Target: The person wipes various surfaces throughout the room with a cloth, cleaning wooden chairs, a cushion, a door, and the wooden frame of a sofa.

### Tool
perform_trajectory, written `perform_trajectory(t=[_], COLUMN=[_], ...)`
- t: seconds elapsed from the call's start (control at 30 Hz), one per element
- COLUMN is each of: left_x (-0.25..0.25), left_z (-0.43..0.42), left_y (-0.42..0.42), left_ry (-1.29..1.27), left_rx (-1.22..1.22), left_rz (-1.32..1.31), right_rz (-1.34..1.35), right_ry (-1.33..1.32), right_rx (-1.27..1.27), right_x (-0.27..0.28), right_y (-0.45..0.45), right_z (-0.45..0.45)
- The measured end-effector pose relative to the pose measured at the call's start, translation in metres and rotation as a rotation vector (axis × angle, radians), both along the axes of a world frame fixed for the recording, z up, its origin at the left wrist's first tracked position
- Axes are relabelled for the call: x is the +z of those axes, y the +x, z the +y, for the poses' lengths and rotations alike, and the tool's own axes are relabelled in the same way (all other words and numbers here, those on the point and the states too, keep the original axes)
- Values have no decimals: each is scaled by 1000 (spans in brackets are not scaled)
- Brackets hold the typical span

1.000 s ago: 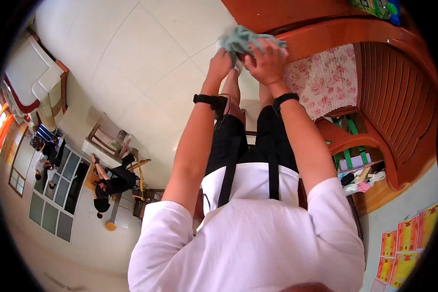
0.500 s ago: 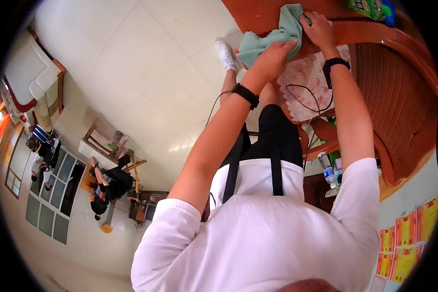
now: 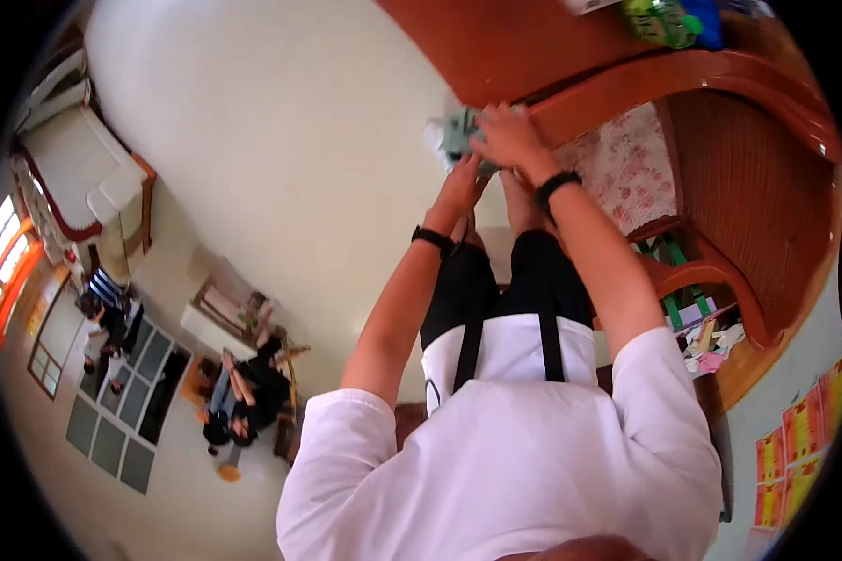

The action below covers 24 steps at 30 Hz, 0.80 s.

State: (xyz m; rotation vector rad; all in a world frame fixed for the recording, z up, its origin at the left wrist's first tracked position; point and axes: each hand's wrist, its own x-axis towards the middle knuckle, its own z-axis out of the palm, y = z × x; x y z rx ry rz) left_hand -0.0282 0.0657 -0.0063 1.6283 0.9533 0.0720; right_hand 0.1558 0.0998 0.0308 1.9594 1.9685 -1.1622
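Observation:
A grey-green cloth (image 3: 458, 131) is bunched at the front end of a glossy reddish-brown wooden armrest (image 3: 627, 82). My right hand (image 3: 510, 136) is over the cloth and the armrest's end, its fingers curled onto the fabric. Just below, my left hand (image 3: 460, 184) is closed at the cloth's lower side; its fingertips are partly hidden. The two hands are close together, and most of the cloth is covered by them.
A reddish-brown wooden surface (image 3: 496, 42) with a green-capped bottle (image 3: 660, 23) lies beyond the armrest. The chair has a floral seat cover (image 3: 622, 168). Several small items (image 3: 711, 341) lie below it. Other people (image 3: 248, 397) are across the room, near a white sofa (image 3: 84, 168).
Both hands have moved with the cloth along the armrest to its front end, and the cloth is now more bunched. My right hand now sits over it. The camera view has shifted.

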Motion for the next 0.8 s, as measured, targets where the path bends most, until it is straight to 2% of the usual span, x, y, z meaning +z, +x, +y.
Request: perform_trajectory(t=[0.07, 0.13, 0.2, 0.27, 0.33, 0.37, 0.4, 0.43, 0.47, 0.5, 0.57, 0.6, 0.67, 0.73, 0.8], left_x=[-12, 12, 45, 11, -8, 11, 23, 36, 50, 53, 26, 49, 59, 76, 92], left_z=[-1, 15, 21, -8, -9, -5, -4, -4, -2, -2, -4, 17, 44, 70, 90], left_y=[14, 42, 60, 56, 61, 62, 59, 53, 44, 28, -21, -28, -73, -111, -142], left_ry=[65, 42, -28, 33, 95, 38, 61, 17, -24, -6, 112, -4, 1, 71, 150], left_rx=[-132, -153, -193, -164, -261, -339, -345, -432, -515, -488, -425, -410, -215, -247, -187], left_rz=[90, 51, 28, -28, 71, 202, 203, 314, 434, 453, 441, 499, 358, 525, 677], right_rz=[22, 81, -153, -171, -122, -97, -65, -56, 18, 97, 200, 216, 295, 274, 256], right_ry=[104, 184, 259, 167, 23, -160, -344, -325, -356, -376, -310, -238, -116, -153, -116], right_rx=[-105, -197, -329, -372, -504, -485, -453, -460, -365, -269, -164, -159, -146, -188, -179], right_x=[5, 8, 9, 17, 29, 8, -20, -26, -27, -26, -9, 2, 12, 58, 69], right_y=[13, 37, 71, 102, 107, 103, 90, 74, 53, 29, -6, -16, -21, -9, 4], right_z=[-22, -40, -69, -93, -113, -139, -165, -176, -185, -184, -156, -139, -111, -80, -68])
